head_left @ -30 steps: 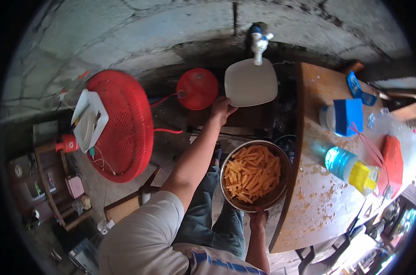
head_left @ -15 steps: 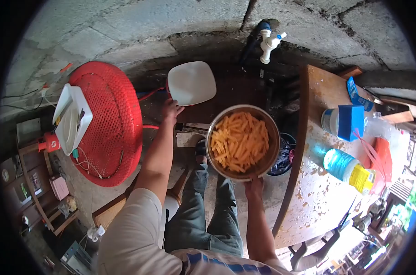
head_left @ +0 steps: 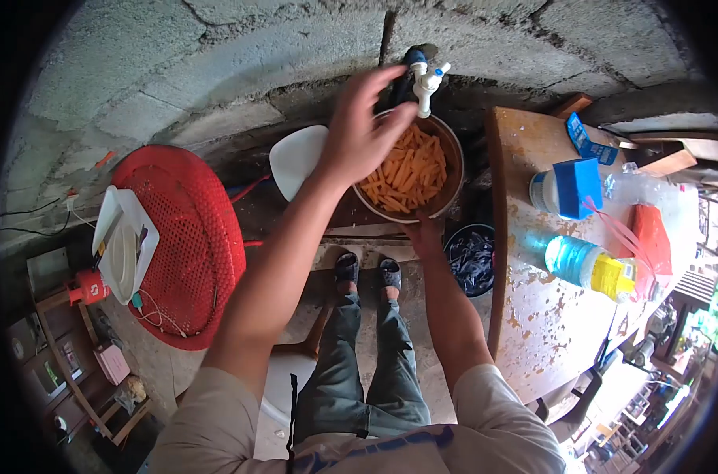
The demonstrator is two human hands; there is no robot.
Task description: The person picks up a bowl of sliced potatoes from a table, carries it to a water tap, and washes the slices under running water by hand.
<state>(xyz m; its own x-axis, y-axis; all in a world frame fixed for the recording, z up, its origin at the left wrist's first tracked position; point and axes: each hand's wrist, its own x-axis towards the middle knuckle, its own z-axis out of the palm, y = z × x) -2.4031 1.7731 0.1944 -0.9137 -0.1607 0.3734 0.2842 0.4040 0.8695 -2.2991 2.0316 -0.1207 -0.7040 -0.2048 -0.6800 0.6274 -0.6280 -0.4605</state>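
Observation:
A round metal bowl (head_left: 455, 178), filled with orange cut strips (head_left: 408, 182), sits below the white tap (head_left: 427, 88) on the block wall. My right hand (head_left: 424, 235) grips the bowl's near rim. Reaching over the bowl's left part, my left hand (head_left: 363, 134) is open, thumb and fingers apart, close to the tap; it hides some of the strips. Behind my left wrist lies a white squarish lid or plate (head_left: 297, 160), partly covered. Whether water runs from the tap I cannot tell.
On the left stands a red woven round table or stool (head_left: 193, 245) bearing a white tray (head_left: 126, 245). To the right, a worn wooden table (head_left: 533, 332) carries a blue-and-yellow bottle (head_left: 588, 265) and a blue box (head_left: 578, 188). A bucket with black plastic (head_left: 471, 261) stands beside it.
The bowl has moved forward under the tap with my right hand still on its rim. My left hand has left the white plate and risen toward the tap.

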